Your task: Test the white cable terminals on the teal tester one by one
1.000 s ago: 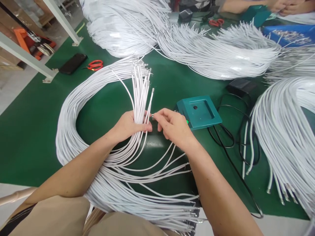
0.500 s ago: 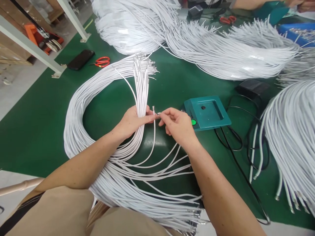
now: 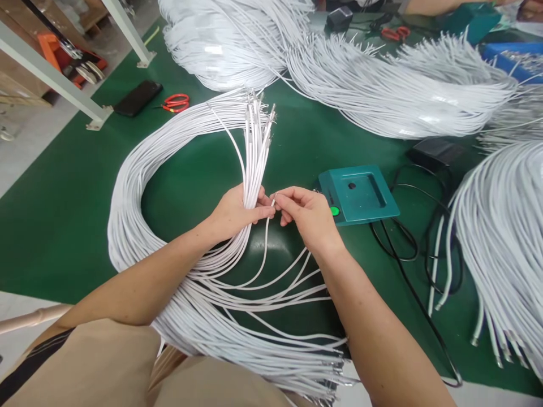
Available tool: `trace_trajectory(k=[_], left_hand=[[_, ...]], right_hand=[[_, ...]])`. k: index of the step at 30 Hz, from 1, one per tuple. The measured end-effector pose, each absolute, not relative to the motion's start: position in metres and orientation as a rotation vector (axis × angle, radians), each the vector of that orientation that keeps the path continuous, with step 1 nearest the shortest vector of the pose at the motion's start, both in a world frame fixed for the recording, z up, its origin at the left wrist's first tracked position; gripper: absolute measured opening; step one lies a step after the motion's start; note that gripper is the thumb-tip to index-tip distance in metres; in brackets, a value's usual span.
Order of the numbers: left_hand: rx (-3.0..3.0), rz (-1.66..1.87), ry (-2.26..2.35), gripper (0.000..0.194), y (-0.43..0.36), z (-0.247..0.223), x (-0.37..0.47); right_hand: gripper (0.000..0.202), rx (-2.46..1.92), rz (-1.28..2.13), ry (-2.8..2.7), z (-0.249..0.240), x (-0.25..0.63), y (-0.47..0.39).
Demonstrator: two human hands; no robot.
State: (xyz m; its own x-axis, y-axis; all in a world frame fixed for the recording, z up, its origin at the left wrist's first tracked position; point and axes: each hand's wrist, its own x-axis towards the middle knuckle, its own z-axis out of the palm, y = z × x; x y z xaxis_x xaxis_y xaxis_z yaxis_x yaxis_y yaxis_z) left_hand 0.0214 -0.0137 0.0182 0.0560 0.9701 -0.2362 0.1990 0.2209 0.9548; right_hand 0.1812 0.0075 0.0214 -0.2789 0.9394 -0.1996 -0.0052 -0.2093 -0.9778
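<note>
My left hand [image 3: 237, 213] is closed round an upright bunch of white cables [image 3: 253, 164], whose metal-tipped ends point away from me. A single white cable [image 3: 266, 243] rises separately to its thumb and fingertips. The fingers of my right hand [image 3: 307, 215] pinch the tip of that single cable, close beside my left fingertips. The bunch belongs to a large curved bundle of white cables [image 3: 131, 198] lying on the green table [image 3: 190, 169]. Right of my right hand sits a teal device [image 3: 360, 195] with a lit green button.
Red scissors [image 3: 176, 102] and a black phone [image 3: 138, 98] lie at the back left. More white cable bundles [image 3: 403, 96] fill the back and right. A black adapter [image 3: 436, 152] with cords lies right of the device. A person's arm [image 3: 436, 7] shows at the top.
My left hand and the held bunch have shifted slightly right. The single cable's tip, upright and apart from my right fingers before, now leans right into their pinch.
</note>
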Motion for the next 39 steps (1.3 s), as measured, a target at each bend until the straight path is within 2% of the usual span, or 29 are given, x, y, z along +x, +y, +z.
trace_trajectory(k=[4,6,10,13,18,23,29,33,39], left_hand=[[1.133,0.929,1.331,0.036,-0.015,0.018,0.023],[1.139,0.937,1.324,0.036,-0.015,0.018,0.024],[1.213,0.919,1.305,0.03,-0.017,0.015,0.024],[1.219,0.933,1.261,0.029,-0.018,0.013,0.022],[1.254,1.0,1.179,0.024,-0.017,0.012,0.022],[1.289,0.995,1.158,0.045,-0.018,0.015,0.022],[1.331,0.922,1.159,0.023,-0.017,0.015,0.02],[1.265,0.915,1.117,0.027,-0.014,0.011,0.018],[1.127,0.955,1.048,0.039,-0.013,0.007,0.017]], right_hand=[[0.016,-1.073,1.871,-1.004,0.018,0.18,0.007],[0.014,-1.051,1.899,-0.993,0.019,0.18,0.007],[0.023,-1.061,1.751,-1.208,0.024,0.181,0.007],[0.014,-1.11,1.682,-1.311,0.028,0.183,0.008],[0.015,-1.185,1.607,-1.348,0.03,0.188,0.01],[0.012,-1.202,1.551,-1.361,0.028,0.185,0.009],[0.017,-1.22,1.779,-1.251,0.027,0.184,0.01],[0.03,-1.285,1.6,-1.422,0.026,0.187,0.011],[0.016,-1.253,1.183,-1.775,0.019,0.188,0.007]])
